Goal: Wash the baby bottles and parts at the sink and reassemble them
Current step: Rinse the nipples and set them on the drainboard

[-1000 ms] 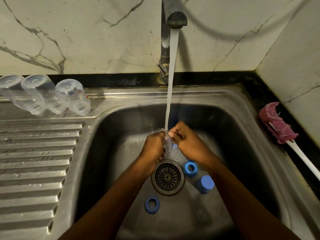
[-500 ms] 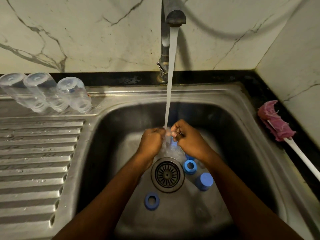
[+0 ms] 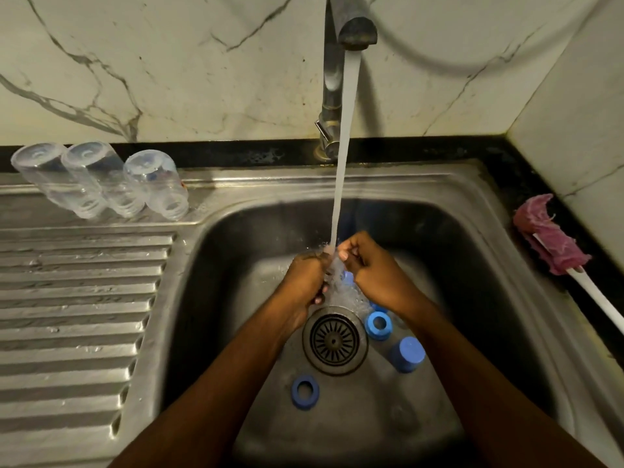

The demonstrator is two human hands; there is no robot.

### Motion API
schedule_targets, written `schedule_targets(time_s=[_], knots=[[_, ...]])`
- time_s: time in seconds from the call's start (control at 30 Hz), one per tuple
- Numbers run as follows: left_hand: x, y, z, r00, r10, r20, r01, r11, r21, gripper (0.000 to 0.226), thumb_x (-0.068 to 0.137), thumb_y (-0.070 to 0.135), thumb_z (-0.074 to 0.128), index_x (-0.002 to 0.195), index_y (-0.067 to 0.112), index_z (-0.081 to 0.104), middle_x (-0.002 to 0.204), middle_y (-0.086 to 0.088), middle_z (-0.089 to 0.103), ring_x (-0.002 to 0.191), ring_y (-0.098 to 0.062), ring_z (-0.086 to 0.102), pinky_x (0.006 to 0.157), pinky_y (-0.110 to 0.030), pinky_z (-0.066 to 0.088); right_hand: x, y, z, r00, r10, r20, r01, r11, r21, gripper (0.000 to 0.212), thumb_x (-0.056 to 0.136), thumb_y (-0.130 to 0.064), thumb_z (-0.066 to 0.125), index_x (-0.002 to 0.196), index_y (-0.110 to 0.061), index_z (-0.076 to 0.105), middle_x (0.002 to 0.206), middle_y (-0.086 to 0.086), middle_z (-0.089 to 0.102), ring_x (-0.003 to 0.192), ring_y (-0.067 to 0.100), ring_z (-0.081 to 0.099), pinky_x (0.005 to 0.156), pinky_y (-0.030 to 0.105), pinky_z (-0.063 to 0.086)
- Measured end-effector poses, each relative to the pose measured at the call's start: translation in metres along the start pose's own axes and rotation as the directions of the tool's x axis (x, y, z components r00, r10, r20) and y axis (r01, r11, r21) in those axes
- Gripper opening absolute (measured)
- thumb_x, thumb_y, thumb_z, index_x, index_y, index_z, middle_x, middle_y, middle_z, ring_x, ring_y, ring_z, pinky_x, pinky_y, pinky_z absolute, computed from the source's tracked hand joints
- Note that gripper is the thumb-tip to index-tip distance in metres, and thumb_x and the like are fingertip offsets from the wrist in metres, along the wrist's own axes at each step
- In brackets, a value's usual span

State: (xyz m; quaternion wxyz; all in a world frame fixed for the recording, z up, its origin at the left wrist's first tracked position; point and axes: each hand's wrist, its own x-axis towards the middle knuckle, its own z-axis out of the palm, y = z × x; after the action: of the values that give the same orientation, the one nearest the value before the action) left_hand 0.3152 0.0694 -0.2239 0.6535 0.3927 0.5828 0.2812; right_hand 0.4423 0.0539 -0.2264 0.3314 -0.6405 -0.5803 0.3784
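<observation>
My left hand (image 3: 305,278) and my right hand (image 3: 374,270) meet under the running water from the tap (image 3: 354,28), fingers curled around a small clear part (image 3: 336,266) that the splash mostly hides. On the sink floor lie two blue rings (image 3: 378,324) (image 3: 305,391) and a blue cap (image 3: 407,354). Another bit of blue (image 3: 347,276) shows between my hands. Three clear bottles (image 3: 98,180) stand upside down at the back of the draining board.
The steel sink (image 3: 236,231) has a round drain (image 3: 335,339) just below my hands. A ribbed draining board (image 3: 67,315) lies to the left. A pink bottle brush (image 3: 553,241) with a white handle rests on the right rim. Marble walls close the back and right.
My hands have kept working the small part under the stream, shifting only slightly. The blue pieces on the sink floor stay where they were.
</observation>
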Motion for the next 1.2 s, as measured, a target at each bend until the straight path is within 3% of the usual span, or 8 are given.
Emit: schedule_targets(time_s=[0.17,0.27,0.4,0.5,0.7,0.8,0.97,1.2], knots=[[0.005,-0.007,0.006,0.981,0.115,-0.154,-0.11,0.993,0.043,0.035,0.104,0.03,0.042,0.077,0.017,0.061,0.061,0.002,0.052,0.053,-0.012,0.042,0.048,-0.024,0.031,0.0,-0.003,0.003,0.999,-0.041,0.001,0.04,0.996,0.081,0.014,0.097,-0.007,0.052,0.087,-0.017,0.053,0.078,0.0,0.058,0.069,0.003,0.054,0.067,0.019,0.046],[0.0,0.001,-0.001,0.999,0.033,-0.031,-0.036,0.994,-0.108,0.038,0.104,0.037,0.045,0.077,0.017,0.063,0.054,0.006,0.055,0.044,-0.008,0.044,0.041,-0.018,0.03,-0.001,-0.004,0.002,0.996,-0.089,-0.012,0.089,0.995,0.052,0.008,0.095,-0.004,0.054,0.09,-0.01,0.052,0.079,0.003,0.058,0.068,0.005,0.054,0.066,0.02,0.046],[0.005,0.001,-0.006,0.987,-0.058,0.152,0.07,0.995,-0.075,0.023,0.102,0.022,0.047,0.107,0.013,0.067,0.06,0.007,0.056,0.047,-0.005,0.038,0.042,-0.019,0.027,0.001,0.002,-0.002,0.998,-0.058,-0.018,0.056,0.995,-0.086,0.008,0.095,-0.008,0.054,0.098,-0.014,0.049,0.088,0.006,0.058,0.081,0.019,0.058,0.069,0.03,0.046],[0.002,0.001,0.001,0.997,0.007,0.075,-0.007,1.0,-0.003,0.018,0.104,0.021,0.045,0.096,0.018,0.06,0.055,0.01,0.054,0.048,-0.005,0.041,0.042,-0.019,0.03,0.0,0.0,0.004,0.999,0.045,0.002,-0.045,0.998,-0.041,0.014,0.101,-0.027,0.047,0.103,-0.013,0.048,0.089,0.005,0.058,0.082,0.018,0.057,0.071,0.03,0.045],[0.004,-0.003,0.004,0.982,0.128,-0.139,-0.13,0.991,-0.007,0.031,0.103,0.031,0.045,0.086,0.015,0.067,0.059,0.005,0.055,0.047,-0.007,0.044,0.046,-0.022,0.032,0.002,-0.001,0.009,1.0,-0.017,0.014,0.016,0.998,0.055,0.012,0.099,-0.019,0.052,0.095,-0.007,0.05,0.08,0.0,0.057,0.074,0.009,0.053,0.075,0.031,0.045],[-0.003,0.004,-0.001,0.998,0.051,-0.028,-0.055,0.988,-0.144,0.035,0.104,0.038,0.044,0.088,0.014,0.063,0.05,0.009,0.055,0.037,-0.001,0.046,0.039,-0.014,0.032,0.001,-0.002,0.009,0.997,-0.079,0.005,0.079,0.997,0.027,0.005,0.098,-0.016,0.052,0.096,-0.012,0.049,0.082,0.0,0.059,0.078,0.014,0.059,0.075,0.033,0.048],[0.004,0.003,-0.006,0.987,-0.099,0.124,0.111,0.989,-0.093,0.028,0.101,0.023,0.044,0.113,0.006,0.063,0.072,-0.004,0.053,0.045,-0.007,0.034,0.037,-0.018,0.022,-0.001,0.003,-0.006,0.995,-0.097,0.029,0.099,0.992,-0.078,0.015,0.094,-0.006,0.055,0.102,-0.013,0.045,0.086,0.004,0.058,0.076,0.012,0.057,0.068,0.027,0.046],[0.002,-0.003,0.006,0.994,0.095,-0.056,-0.093,0.995,0.031,0.035,0.106,0.035,0.038,0.09,0.015,0.062,0.061,0.004,0.054,0.036,0.0,0.039,0.042,-0.019,0.032,0.0,-0.003,0.001,0.995,-0.094,0.039,0.096,0.995,-0.038,0.005,0.095,-0.006,0.053,0.097,-0.003,0.05,0.088,0.015,0.058,0.081,0.024,0.056,0.072,0.031,0.045]])
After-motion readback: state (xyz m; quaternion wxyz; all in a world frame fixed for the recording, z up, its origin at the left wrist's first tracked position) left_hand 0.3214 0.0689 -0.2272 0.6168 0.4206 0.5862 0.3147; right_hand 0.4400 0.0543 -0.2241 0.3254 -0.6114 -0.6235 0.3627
